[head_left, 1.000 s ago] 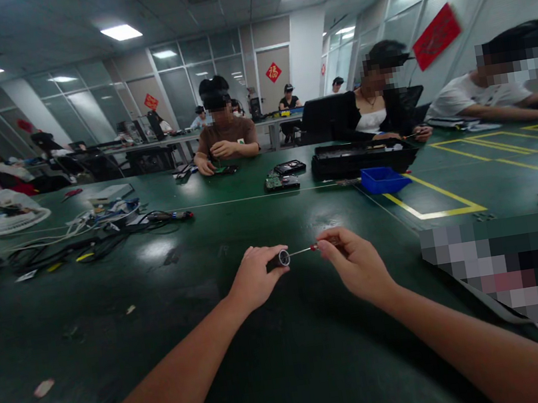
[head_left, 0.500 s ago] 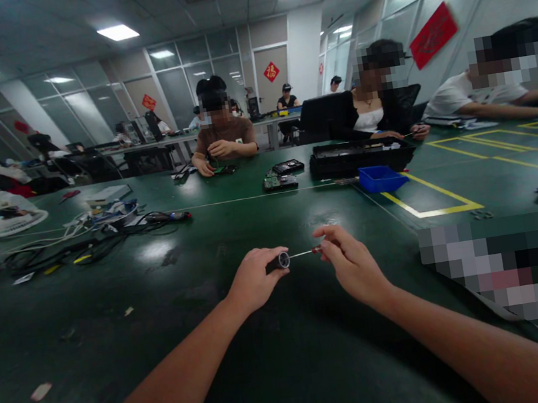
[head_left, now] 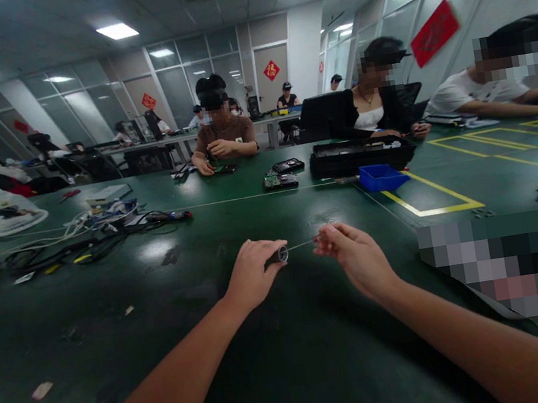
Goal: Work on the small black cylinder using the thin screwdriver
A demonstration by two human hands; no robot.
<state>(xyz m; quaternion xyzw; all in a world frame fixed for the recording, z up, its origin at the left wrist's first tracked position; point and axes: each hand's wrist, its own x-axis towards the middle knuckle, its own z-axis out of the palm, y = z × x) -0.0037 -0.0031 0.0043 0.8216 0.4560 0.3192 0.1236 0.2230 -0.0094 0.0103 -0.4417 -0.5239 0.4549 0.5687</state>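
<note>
In the head view, my left hand (head_left: 251, 275) is closed around a small dark cylinder (head_left: 281, 254) whose round, pale-rimmed end faces me. My right hand (head_left: 352, 253) pinches the reddish handle of a thin screwdriver (head_left: 300, 245). The metal shaft points left and its tip meets the cylinder's rim or open end; which of the two cannot be made out. Both hands are above the dark green table (head_left: 285, 374), a short gap apart.
Cables (head_left: 103, 243) and a white fan-like part (head_left: 16, 223) lie at the left. Ahead are circuit parts (head_left: 281, 180), a long black casing (head_left: 361, 157) and a blue tray (head_left: 383, 178). A blurred-out object (head_left: 502, 274) lies at the right. Several people sit across the table.
My right hand has turned, and its fingers have closed more around the screwdriver handle. The cylinder and my left hand have moved up slightly.
</note>
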